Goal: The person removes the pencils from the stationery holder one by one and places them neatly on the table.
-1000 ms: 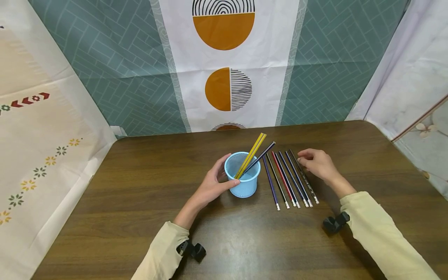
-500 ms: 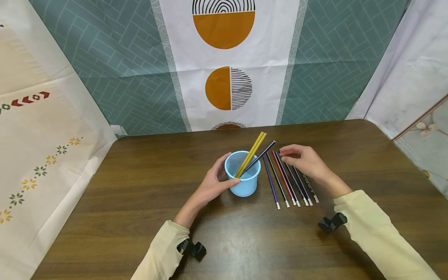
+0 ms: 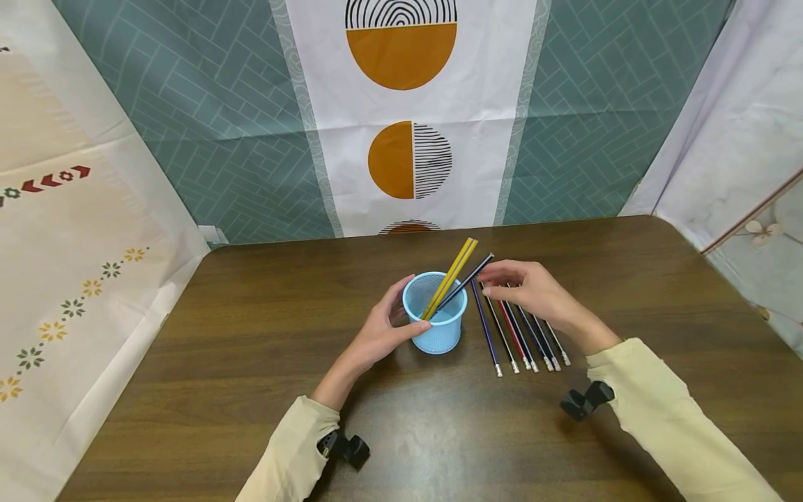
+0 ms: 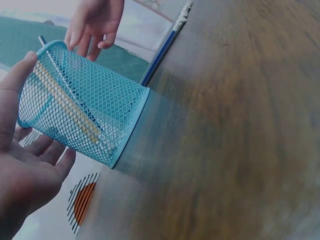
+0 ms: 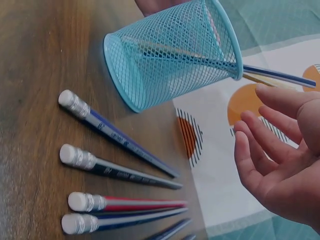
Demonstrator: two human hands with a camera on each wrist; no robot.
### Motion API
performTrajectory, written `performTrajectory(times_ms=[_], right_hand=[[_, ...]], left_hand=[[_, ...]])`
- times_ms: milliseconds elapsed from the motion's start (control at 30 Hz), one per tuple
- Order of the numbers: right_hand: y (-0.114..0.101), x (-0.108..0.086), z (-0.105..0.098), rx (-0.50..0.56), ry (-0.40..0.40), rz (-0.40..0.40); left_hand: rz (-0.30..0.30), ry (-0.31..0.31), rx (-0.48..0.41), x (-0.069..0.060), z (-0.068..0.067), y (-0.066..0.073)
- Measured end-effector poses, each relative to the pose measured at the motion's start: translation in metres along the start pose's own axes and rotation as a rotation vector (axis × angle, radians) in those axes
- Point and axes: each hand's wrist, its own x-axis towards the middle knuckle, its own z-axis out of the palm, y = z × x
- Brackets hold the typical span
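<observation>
My left hand (image 3: 381, 326) grips a light blue mesh pencil cup (image 3: 438, 340) that stands on the table, its thumb at the near rim and its fingers around the far left side. Yellow pencils (image 3: 453, 273) and a dark pencil (image 3: 478, 270) lean out of the cup to the right. Above the far ends of a row of loose pencils hovers my right hand (image 3: 532, 287), fingers relaxed and nothing held. In the right wrist view, a blue pencil (image 5: 117, 134), a dark one (image 5: 122, 172) and a red one (image 5: 145, 204) show white erasers at their near ends.
The brown wooden table (image 3: 263, 348) extends around the cup and pencils. Behind its far edge hangs a green and white patterned cloth (image 3: 251, 153). Pale patterned cloths (image 3: 81, 237) hang at the left and right.
My right hand has moved left across the far ends of the pencil row, from the rightmost pencils towards the cup. The left hand and cup have stayed in place.
</observation>
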Motion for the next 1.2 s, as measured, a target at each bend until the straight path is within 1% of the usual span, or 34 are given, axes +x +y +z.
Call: performTrajectory(times_ms=[100,300,467,667,833,1033,1200], right_hand=[[-0.003,0.001,0.003,0.018,-0.008,-0.026],[-0.007,0.003,0.008,0.053,0.000,-0.041],[-0.009,0.006,0.012,0.056,0.002,-0.032],[-0.010,0.008,0.016,0.060,0.004,-0.001],[-0.011,0.010,0.019,0.062,0.021,-0.009],[-0.012,0.013,0.022,0.112,0.027,-0.003],[-0.013,0.014,0.022,0.109,0.029,0.001]], left_hand=[[-0.002,0.001,0.001,0.000,0.000,0.000],[0.002,0.002,0.003,0.000,0.001,0.000],[0.005,0.001,0.002,0.000,0.000,-0.001],[0.005,-0.002,0.005,0.000,0.001,-0.001],[0.004,-0.004,0.007,0.001,0.000,-0.001],[0.005,-0.008,0.009,0.001,0.000,-0.001],[0.006,-0.009,0.008,0.001,0.000,0.000]])
